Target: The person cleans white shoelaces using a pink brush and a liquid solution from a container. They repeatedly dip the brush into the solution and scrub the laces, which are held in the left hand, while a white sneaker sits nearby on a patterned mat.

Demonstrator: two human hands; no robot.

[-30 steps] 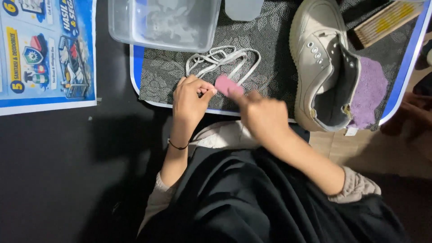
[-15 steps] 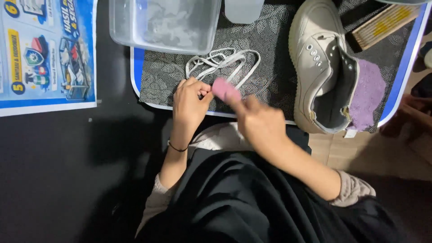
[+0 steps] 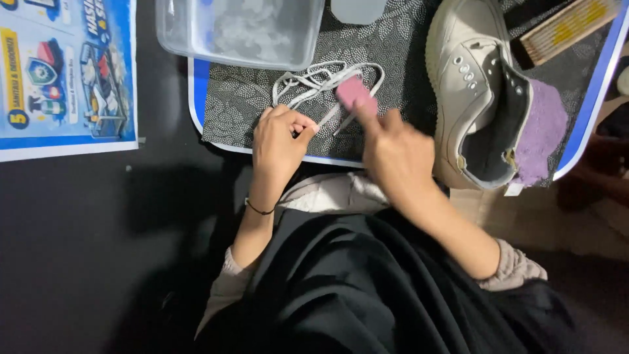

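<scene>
- At the far left a blue printed poster [image 3: 65,72] lies flat on the dark surface [image 3: 98,216], well apart from my hands.
- Next comes a clear plastic tub [image 3: 239,29], its near edge resting over the patterned grey mat [image 3: 249,105] with the blue rim.
- A loose white shoelace [image 3: 308,78] lies in loops on the mat just in front of the tub.
- My left hand [image 3: 280,145] is curled narrow, thumb and fingers pinched on a stretch of that lace near the mat's front edge; a thin dark band sits round the wrist.
- A pale shoe [image 3: 331,193] rests in my lap below and between the two hands, mostly hidden by my arms and the black cloth of my clothes.
- My right hand [image 3: 393,154] is closed round a small pink block [image 3: 355,93], which sticks up out of my fingers and sits over the lace loops; it is blurred, so I cannot tell whether it touches the lace.
- A small pale lid-like thing [image 3: 357,10] shows at the top edge, beyond the block.
- To the right a second off-white shoe [image 3: 468,85] lies on the mat with its eyelets empty.
- A purple cloth [image 3: 540,134] is stuffed in that shoe's opening.
- At the top right corner lies a wooden brush [image 3: 567,26], tilted.
</scene>
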